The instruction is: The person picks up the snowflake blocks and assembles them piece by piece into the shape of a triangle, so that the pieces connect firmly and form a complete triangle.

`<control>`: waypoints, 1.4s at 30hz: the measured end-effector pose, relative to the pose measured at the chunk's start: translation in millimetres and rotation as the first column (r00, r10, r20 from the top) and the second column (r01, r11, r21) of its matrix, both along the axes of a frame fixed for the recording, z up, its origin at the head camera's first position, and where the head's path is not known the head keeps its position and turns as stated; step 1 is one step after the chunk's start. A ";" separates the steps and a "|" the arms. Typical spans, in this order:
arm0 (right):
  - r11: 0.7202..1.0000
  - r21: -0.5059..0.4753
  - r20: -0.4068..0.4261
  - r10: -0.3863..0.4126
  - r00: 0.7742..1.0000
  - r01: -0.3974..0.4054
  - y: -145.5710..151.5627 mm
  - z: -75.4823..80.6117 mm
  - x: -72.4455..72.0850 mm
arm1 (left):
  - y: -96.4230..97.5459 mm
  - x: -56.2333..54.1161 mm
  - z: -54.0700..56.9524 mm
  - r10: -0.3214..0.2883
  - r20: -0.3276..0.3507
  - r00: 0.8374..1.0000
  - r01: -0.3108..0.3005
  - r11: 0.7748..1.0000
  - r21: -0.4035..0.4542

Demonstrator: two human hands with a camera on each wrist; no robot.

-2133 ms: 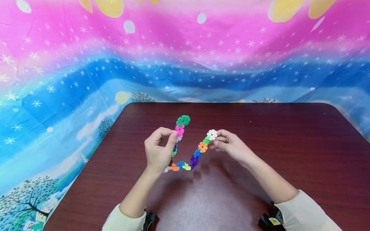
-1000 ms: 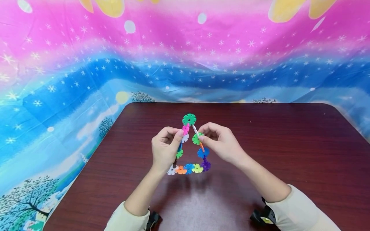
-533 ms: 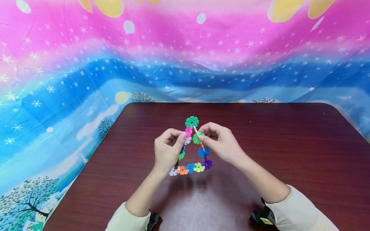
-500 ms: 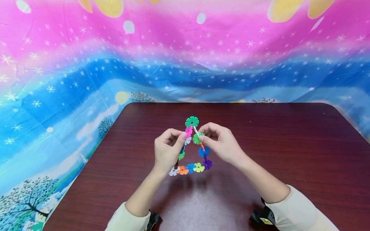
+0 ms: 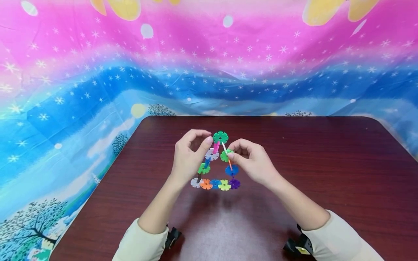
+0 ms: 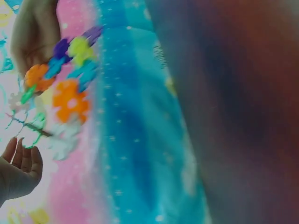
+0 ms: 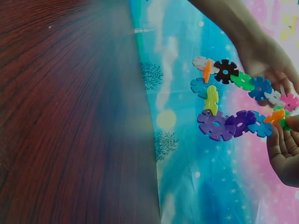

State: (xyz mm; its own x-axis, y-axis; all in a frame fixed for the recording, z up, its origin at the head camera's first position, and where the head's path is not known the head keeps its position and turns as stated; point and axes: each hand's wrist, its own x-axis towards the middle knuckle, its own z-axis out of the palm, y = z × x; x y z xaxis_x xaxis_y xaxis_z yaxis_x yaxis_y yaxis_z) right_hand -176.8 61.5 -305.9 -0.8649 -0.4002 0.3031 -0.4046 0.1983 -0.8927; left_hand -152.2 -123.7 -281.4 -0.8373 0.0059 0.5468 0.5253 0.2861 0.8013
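A ring of interlocked, notched plastic snowflake discs (image 5: 224, 185) in many colours hangs above the table. At its top, the dark green disc (image 5: 220, 137) meets a pink disc on one side and a white disc seen edge-on on the other. My right hand (image 5: 254, 161) pinches the ring's right side by the white and light green discs; the right wrist view shows these fingers (image 7: 285, 149) near the orange one. Close to the dark green disc, my left hand (image 5: 191, 156) has its thumb and fingers parted. In the left wrist view its fingers (image 6: 25, 161) look loose, with nothing held.
The dark red-brown wooden table (image 5: 326, 174) lies beneath the hands. Behind it hangs a pink and blue cloth (image 5: 261, 72) printed with snowflakes and trees. Black wrist devices (image 5: 298, 246) show under the cream sleeves (image 5: 143, 241).
The right hand has brought the chain's white end over to the dark green disc. My left hand has let go of the pink disc and moved up; the bottom row has lifted slightly.
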 end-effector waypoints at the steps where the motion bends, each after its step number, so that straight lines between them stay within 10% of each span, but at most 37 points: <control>1: 1.000 0.002 0.004 0.001 1.000 -0.001 0.1 0.0 0.0 | -0.7 -4.8 0.5 -0.010 -0.013 1.000 0.009 1.000 -0.012; 13: 0.999 0.013 -0.016 -0.033 0.999 0.034 7.0 -5.1 1.4 | 8.9 -20.9 0.1 -0.046 -0.129 0.991 0.027 0.990 -0.142; 42: 1.000 0.005 -0.044 0.022 0.999 -0.022 6.4 -7.6 2.2 | 5.2 -17.0 -11.4 -0.025 -0.033 0.999 0.023 0.996 -0.082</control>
